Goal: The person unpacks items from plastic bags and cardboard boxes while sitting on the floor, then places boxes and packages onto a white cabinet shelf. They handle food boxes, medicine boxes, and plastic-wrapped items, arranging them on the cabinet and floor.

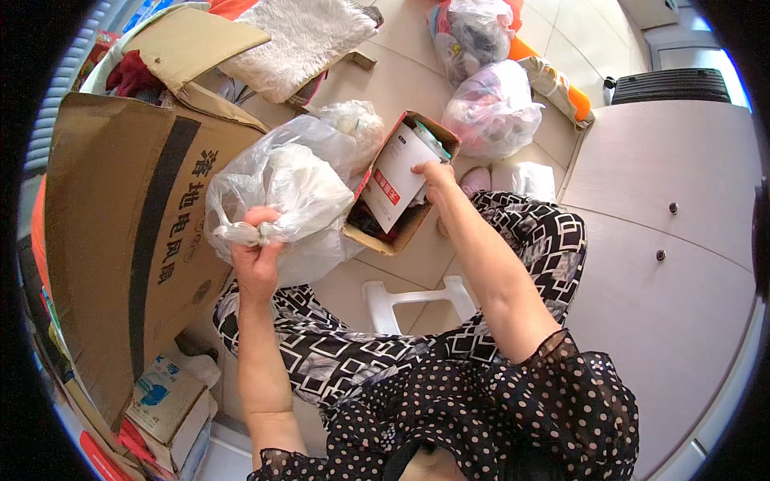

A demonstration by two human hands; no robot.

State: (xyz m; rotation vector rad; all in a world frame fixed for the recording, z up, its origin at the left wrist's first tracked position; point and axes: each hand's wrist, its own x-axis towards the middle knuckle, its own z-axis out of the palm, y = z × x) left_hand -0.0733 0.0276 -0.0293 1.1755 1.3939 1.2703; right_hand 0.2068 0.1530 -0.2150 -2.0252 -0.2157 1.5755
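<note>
My left hand [257, 268] is closed on the gathered, twisted neck of a white plastic bag [305, 184]. The bag bulges in front of it, and its contents are hard to make out. To its right, an open cardboard box [411, 231] stands tilted between my knees and the bags. My right hand [435, 180] pinches the edge of a flat white packet [393, 172] with a red printed patch, which lies over the box's mouth. Beneath the packet, dark and greenish things show only in part.
A large brown carton [104, 240] stands at the left, with smaller boxes [170, 397] near it. Filled clear bags [493, 108] sit on the tiles ahead. A white plastic stool [417, 298] is between my legs. A pale cabinet [666, 176] borders the right side. A fluffy white mat [301, 40] lies beyond.
</note>
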